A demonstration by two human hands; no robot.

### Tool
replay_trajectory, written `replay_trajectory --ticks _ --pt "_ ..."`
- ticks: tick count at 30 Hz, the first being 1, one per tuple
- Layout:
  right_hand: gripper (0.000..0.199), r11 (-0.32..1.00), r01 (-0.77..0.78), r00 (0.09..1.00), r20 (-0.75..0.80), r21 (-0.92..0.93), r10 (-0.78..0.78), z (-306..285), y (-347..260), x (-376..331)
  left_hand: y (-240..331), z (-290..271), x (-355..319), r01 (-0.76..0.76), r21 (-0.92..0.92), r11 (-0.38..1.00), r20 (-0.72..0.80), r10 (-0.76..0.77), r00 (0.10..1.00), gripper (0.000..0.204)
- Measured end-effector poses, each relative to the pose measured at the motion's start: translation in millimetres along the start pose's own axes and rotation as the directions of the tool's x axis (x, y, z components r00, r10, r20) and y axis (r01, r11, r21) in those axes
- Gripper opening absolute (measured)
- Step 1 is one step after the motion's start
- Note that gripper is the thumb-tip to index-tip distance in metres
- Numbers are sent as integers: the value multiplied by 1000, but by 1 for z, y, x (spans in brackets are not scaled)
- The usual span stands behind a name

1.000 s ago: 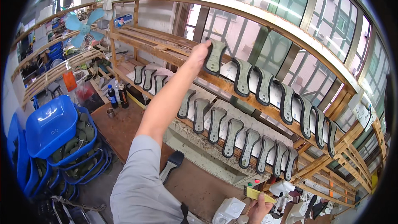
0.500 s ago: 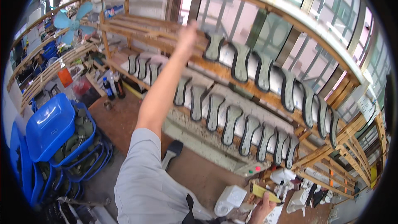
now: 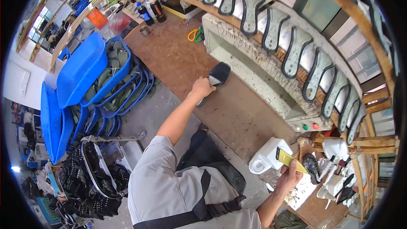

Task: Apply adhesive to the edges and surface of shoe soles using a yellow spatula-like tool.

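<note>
My left hand [image 3: 202, 88] is closed around the narrow grey part of a shoe sole [image 3: 221, 74] with a black, rounded end, over the brown worktable [image 3: 178, 55]. Whether the sole is still touching the tabletop I cannot tell. At the lower right, my right hand [image 3: 290, 178] grips a flat brush [image 3: 291, 161] with a yellow handle and short dark bristles. Beside that hand stands a white plastic jug [image 3: 271, 156]. Along a wooden rack, several grey-green soles with black rims [image 3: 296, 52] lean in a row.
A long pale machine housing [image 3: 254, 76] with green and red buttons borders the table. Scissors [image 3: 195, 34], bottles [image 3: 144, 14] and a metal cup [image 3: 144, 30] stand or lie at its far end. Blue baskets [image 3: 82, 70] of green pieces are stacked at left.
My left hand has come down from the upper rack to the sole on the table and grasped it. The view has shifted down. My right hand still holds the brush.
</note>
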State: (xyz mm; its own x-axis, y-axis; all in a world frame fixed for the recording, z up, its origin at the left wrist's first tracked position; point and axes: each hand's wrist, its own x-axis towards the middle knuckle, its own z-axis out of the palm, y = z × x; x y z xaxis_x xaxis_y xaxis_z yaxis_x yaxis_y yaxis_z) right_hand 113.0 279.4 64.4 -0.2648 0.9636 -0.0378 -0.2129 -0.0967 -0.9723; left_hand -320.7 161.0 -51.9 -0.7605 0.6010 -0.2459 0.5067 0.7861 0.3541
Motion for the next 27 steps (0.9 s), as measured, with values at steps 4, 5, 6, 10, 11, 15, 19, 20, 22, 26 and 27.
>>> replay_trajectory --ticks 4,5,6,10,11,15,19,20,22,26,27 --pt "17 999 -12 998 68 34 9 -7 61 -10 -15 29 22 -19 111 994 -45 24 999 52" --pt "16 999 -8 998 68 33 5 -9 78 -13 -14 27 25 -37 130 991 -32 41 999 52" --pt "15 999 5 997 80 50 -9 -11 94 -17 -12 24 26 -63 160 985 -45 71 996 51" --pt "8 992 20 1000 -11 124 -19 -28 145 -44 -4 1 11 -140 235 962 2 143 990 52" --pt "6 994 50 999 -26 101 -47 -36 153 -54 -5 -3 1 -138 234 962 -111 168 980 57" --pt "11 991 101 973 -215 83 -82 -71 169 -92 -14 -2 -69 -487 -423 764 -555 205 806 52" --pt "18 987 87 931 -341 -136 -129 -93 166 -109 2 53 -153 -735 -352 580 -578 483 658 37" --pt "18 966 119 928 -320 -228 -190 -96 164 -109 11 73 -172 -763 -387 518 -548 536 642 46" --pt "18 914 125 926 -284 -386 -247 -97 160 -106 33 113 -197 -788 -395 472 -514 598 615 61" --pt "15 824 93 963 -160 -559 -217 -93 161 -101 62 180 -223 -781 -539 316 -475 652 592 64" --pt "14 783 137 959 -117 -607 -259 -92 162 -101 71 192 -219 -885 -388 255 -656 598 460 68"
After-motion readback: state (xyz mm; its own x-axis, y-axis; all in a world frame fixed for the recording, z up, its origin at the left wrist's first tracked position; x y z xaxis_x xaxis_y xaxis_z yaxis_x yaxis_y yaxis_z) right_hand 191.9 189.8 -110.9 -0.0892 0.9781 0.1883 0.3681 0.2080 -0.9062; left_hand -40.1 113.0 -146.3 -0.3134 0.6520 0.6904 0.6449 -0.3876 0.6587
